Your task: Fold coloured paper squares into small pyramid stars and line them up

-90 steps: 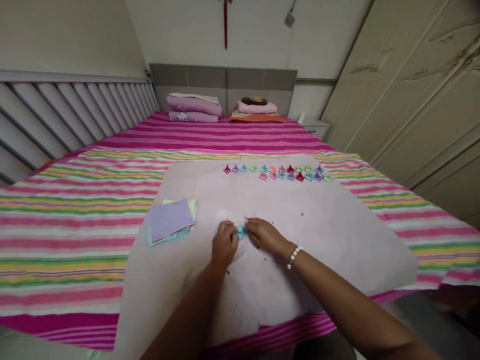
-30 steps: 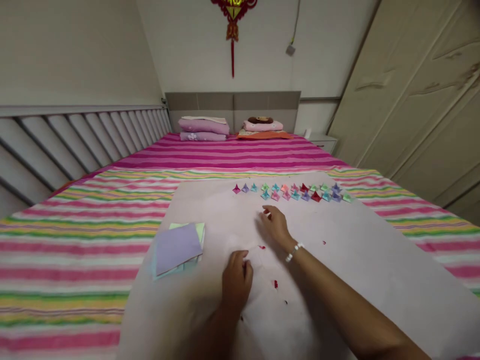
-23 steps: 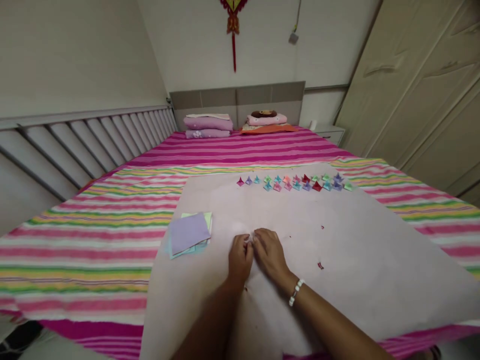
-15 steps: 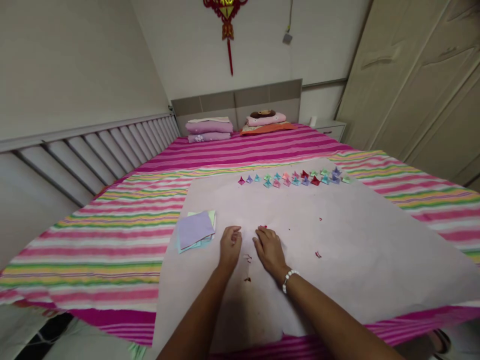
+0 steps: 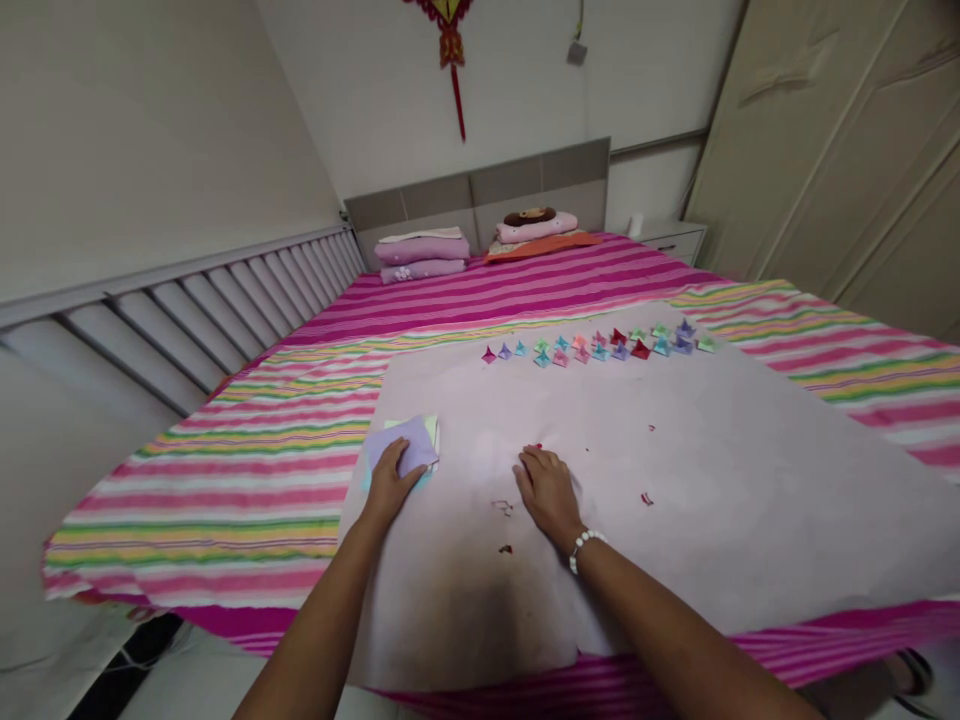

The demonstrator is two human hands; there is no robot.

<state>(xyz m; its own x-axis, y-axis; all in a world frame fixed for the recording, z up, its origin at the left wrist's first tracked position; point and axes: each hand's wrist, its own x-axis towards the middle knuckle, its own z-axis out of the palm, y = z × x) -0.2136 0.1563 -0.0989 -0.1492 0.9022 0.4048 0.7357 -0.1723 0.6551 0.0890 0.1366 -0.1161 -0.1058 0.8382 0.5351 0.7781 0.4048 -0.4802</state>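
Note:
My left hand [image 5: 390, 482] rests on a stack of square paper sheets at the left, its thumb and fingers apart on the top purple sheet [image 5: 414, 450]. Pale green and light blue sheets show at the stack's edges. My right hand [image 5: 549, 492], with a white bead bracelet [image 5: 583, 545] at the wrist, lies palm down on the large pale sheet [image 5: 720, 520], fingers stretched out. A small red bit [image 5: 537, 446] peeks out by its fingertips; what lies under them is hidden. Dark red scraps [image 5: 505, 549] are scattered between my arms.
Several small folded paper pieces [image 5: 600, 352] in many colours stand in rows along the sheet's far edge. More red scraps [image 5: 646, 499] lie to the right. A striped bedcover [image 5: 202, 500] surrounds the sheet, with folded bedding [image 5: 424, 250] by the headboard and a railing [image 5: 187, 300] at left.
My left hand has moved left from the middle of the sheet onto the paper stack. My right hand has stayed in about the same place. The view has shifted slightly.

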